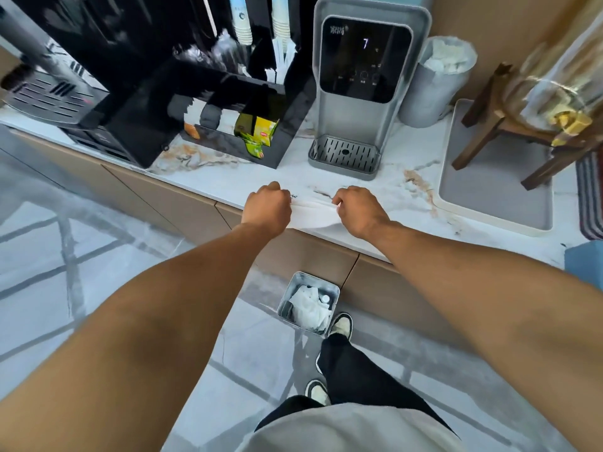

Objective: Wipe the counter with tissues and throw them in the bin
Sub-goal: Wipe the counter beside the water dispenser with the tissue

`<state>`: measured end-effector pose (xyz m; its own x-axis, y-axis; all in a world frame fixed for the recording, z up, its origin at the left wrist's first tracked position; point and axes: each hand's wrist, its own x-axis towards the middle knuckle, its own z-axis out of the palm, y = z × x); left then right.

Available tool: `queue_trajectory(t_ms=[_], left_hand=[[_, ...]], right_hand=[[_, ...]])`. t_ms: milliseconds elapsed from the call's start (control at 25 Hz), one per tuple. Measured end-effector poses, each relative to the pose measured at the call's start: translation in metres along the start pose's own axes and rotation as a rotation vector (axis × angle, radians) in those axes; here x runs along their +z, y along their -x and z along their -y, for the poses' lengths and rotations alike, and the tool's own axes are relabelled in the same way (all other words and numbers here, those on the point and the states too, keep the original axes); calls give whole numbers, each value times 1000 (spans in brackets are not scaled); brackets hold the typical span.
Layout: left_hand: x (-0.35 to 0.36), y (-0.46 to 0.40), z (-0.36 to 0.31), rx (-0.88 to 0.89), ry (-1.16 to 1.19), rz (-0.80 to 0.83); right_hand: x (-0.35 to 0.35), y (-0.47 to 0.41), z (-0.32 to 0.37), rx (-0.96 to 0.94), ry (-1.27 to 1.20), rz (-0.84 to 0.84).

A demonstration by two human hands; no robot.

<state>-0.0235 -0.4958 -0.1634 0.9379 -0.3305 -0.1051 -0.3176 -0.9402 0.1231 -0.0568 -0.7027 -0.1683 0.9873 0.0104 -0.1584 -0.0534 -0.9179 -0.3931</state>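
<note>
A white tissue (pixel 312 214) is stretched between both hands over the front edge of the white marble counter (pixel 401 177). My left hand (pixel 268 208) pinches its left end, and my right hand (pixel 359 210) pinches its right end. Both fists are closed on it. Brown and dark stains mark the counter just beyond and to the right of the hands. On the floor below, against the cabinet, stands a small square metal bin (pixel 288 290) holding crumpled white tissues.
A grey water dispenser (pixel 362 93) stands right behind the hands. A black organiser (pixel 228 119) with tea packets is to the left, a tissue canister (pixel 437 83) and a grey tray (pixel 489 197) with a wooden stand to the right. My feet are beside the bin.
</note>
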Motion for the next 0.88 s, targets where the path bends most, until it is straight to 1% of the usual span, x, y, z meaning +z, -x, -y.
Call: queue_trajectory(t_ms=[160, 320, 440, 720, 880], left_hand=[[-2, -34, 15, -34, -15, -3], [-1, -65, 26, -78, -21, 15], [5, -83, 31, -71, -27, 25], [32, -128, 38, -10, 48, 96], [45, -146, 51, 89, 83, 127]], right_hand=[[5, -43, 2, -22, -22, 11], [8, -81, 3, 13, -90, 10], [14, -97, -1, 40, -130, -6], [39, -124, -14, 173, -206, -14], [49, -125, -14, 259, -213, -44]])
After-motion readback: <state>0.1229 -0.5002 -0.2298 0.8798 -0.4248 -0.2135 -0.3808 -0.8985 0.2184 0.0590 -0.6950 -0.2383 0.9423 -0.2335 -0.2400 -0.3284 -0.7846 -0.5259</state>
